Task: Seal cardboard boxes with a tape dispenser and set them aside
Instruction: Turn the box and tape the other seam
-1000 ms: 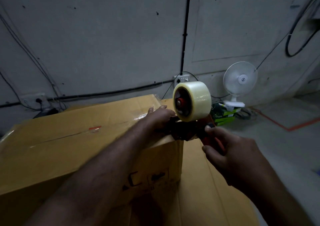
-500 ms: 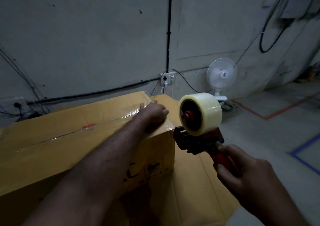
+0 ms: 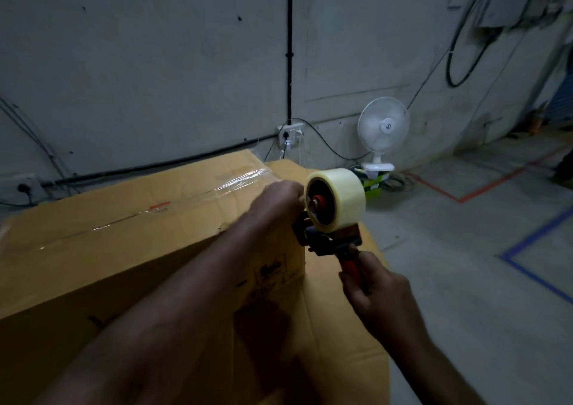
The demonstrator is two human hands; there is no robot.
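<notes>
Wall [image 3: 155, 63] of grey concrete is rising behind the box [image 3: 124, 234], and the floor [image 3: 465, 265] is stretching away to the box's right, carrying red and blue lines. The box is sitting closed, with clear tape [image 3: 245, 178] shining along its top seam. A cardboard sheet [image 3: 341, 358] is lying flat at the box's right side, lower than its top. A white fan [image 3: 383, 125] is standing beyond the box's far right corner, against the wall. The dispenser [image 3: 328, 240] is hovering just beside the box's top right corner, its roll [image 3: 336, 200] sitting upright above the dark frame. The right hand [image 3: 375, 293] is gripping the dispenser's red handle, right of the box. The left hand [image 3: 276, 200] is lying at the box's top right corner, touching the roll or just beside it. Its fingers are curling out of view, so I cannot tell whether they are holding anything.
</notes>
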